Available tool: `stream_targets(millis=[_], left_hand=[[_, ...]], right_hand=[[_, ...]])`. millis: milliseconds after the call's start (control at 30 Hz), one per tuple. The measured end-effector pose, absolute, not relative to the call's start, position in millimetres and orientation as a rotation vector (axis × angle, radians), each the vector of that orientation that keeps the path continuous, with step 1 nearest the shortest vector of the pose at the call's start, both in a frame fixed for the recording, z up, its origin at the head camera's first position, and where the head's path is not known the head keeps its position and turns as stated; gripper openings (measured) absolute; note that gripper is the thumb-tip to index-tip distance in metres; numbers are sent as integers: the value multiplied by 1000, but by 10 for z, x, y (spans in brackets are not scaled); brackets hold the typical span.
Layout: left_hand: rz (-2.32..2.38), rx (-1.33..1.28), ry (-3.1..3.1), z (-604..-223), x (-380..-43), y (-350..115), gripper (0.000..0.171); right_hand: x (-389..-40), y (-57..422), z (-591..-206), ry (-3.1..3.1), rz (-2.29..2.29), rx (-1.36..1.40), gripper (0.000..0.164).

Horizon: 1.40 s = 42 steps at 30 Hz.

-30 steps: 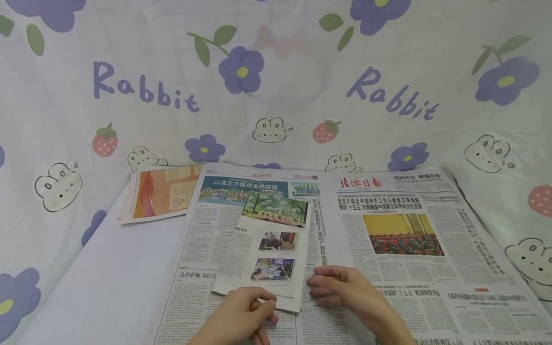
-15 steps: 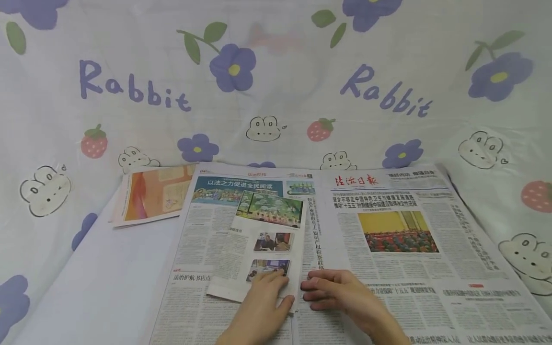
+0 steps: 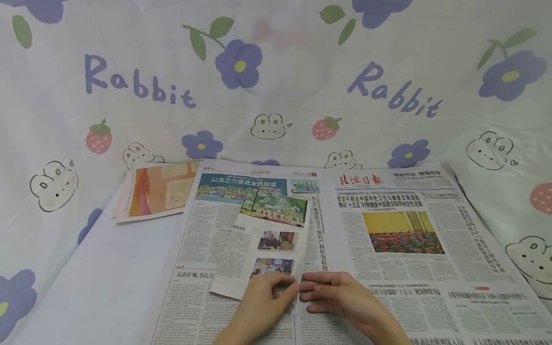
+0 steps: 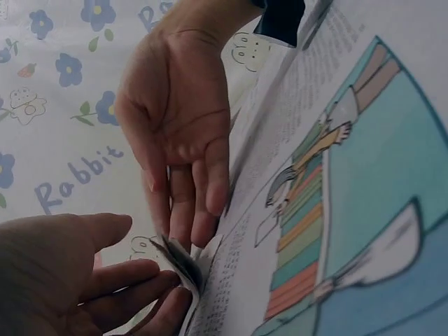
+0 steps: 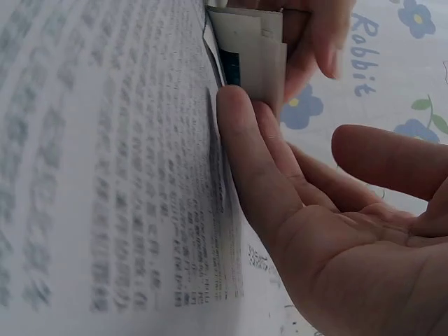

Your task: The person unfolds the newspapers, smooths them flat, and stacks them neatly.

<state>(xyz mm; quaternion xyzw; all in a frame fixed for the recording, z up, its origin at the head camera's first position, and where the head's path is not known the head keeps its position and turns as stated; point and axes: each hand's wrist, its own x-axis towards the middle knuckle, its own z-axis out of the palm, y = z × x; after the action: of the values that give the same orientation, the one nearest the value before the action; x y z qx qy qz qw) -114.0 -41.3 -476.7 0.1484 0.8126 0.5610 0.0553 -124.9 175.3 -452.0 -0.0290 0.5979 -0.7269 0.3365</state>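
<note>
A folded newspaper point(image 3: 233, 261) with colour photos lies tilted on the left half of a spread newspaper. My left hand point(image 3: 265, 302) rests on its lower right part, covering that corner. In the left wrist view the fingers point(image 4: 150, 280) of this hand lie on the folded layers, with the thumb held apart. My right hand point(image 3: 345, 299) stands on its side along the right edge of the folded newspaper. Its fingers are nearly straight, tips at the layered edge point(image 5: 252, 59) in the right wrist view, and the thumb is raised away.
The spread newspaper point(image 3: 401, 278) covers the middle and right of the white table point(image 3: 116, 282). An orange-printed paper point(image 3: 159, 194) lies at the back left, partly under it. A white curtain point(image 3: 276, 96) with flowers and rabbits hangs behind.
My left hand moved from the lower edge of the folded newspaper up and right onto its lower right part. The right hand shifted slightly left, to its right edge.
</note>
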Motion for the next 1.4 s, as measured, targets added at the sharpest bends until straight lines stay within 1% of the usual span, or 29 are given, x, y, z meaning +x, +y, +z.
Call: stream_targets(millis=[100, 200, 433, 533, 700, 833, 967, 1167, 1333, 1400], left_hand=[[1732, 369, 2467, -4786, -1136, -386, 32], [1739, 318, 2479, -4800, -1130, -375, 27], [1750, 308, 2483, -4806, -1131, -378, 21], [1745, 321, 2472, -4807, -1140, -382, 21], [1672, 359, 2533, -4801, -1144, -390, 28], [1622, 387, 2589, -4801, -1139, -402, 28], [1605, 393, 2617, -4799, -1144, -405, 31], [1706, 350, 2520, -4798, -1156, -422, 25], [2009, 255, 2256, -4759, -1163, -475, 31], [2076, 272, 2252, -4752, -1159, -495, 35]], right_hand=[[-1243, 1753, -4528, 1551, -1903, -109, 47], [-1242, 1746, -4539, 1562, -1899, -142, 45], [-1232, 1735, -4542, 1558, -1905, -134, 46], [-1228, 1736, -4538, 1544, -1918, -122, 48], [-1232, 1744, -4537, 1533, -1927, -106, 50], [-1239, 1740, -4545, 1528, -1929, -89, 51], [-1245, 1734, -4551, 1526, -1936, -65, 52], [-1250, 1733, -4551, 1554, -1920, -38, 54], [-1249, 1742, -4544, 1621, -1888, -9, 55], [-1249, 1736, -4540, 1649, -1877, 2, 56]])
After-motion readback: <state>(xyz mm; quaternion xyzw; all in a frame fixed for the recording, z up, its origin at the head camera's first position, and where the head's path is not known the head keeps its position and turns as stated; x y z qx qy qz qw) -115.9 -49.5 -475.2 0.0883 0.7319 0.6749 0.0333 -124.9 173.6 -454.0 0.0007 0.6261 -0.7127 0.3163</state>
